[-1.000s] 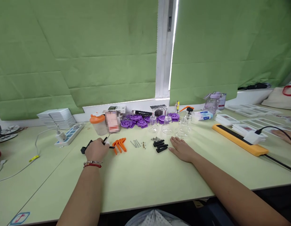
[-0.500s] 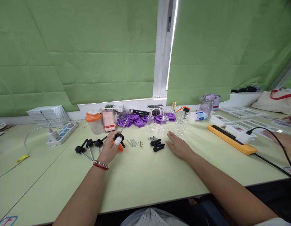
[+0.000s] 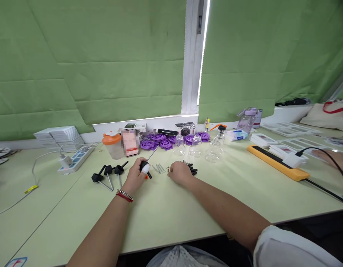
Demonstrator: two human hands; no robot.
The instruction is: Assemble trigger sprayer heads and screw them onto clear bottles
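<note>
My left hand (image 3: 136,177) is closed around a black-knobbed metal pin (image 3: 146,166), its thin rod pointing up and away; a white bandage wraps one finger. My right hand (image 3: 179,172) rests curled on the table with its fingertips at several tiny brass parts (image 3: 168,169), just right of several metal screws (image 3: 159,168). What its fingers pinch, if anything, is hidden. Small black sticks (image 3: 193,170) lie just beyond its knuckles. Three more black-knobbed pins (image 3: 108,172) lie left of my left hand. The orange parts are hidden behind my left hand.
Purple plastic wheels (image 3: 160,141), clear glass jars (image 3: 195,145), a phone (image 3: 129,143) and an orange-lidded cup (image 3: 112,145) stand along the back. A power strip (image 3: 75,159) lies at left. A yellow-and-black bar (image 3: 277,162) with a white plug lies at right, near another person's hand (image 3: 331,157).
My left hand carried one black-knobbed pin rightwards, leaving three pins behind on the table. My right hand slid left from beside the black sticks to the brass parts and curled.
</note>
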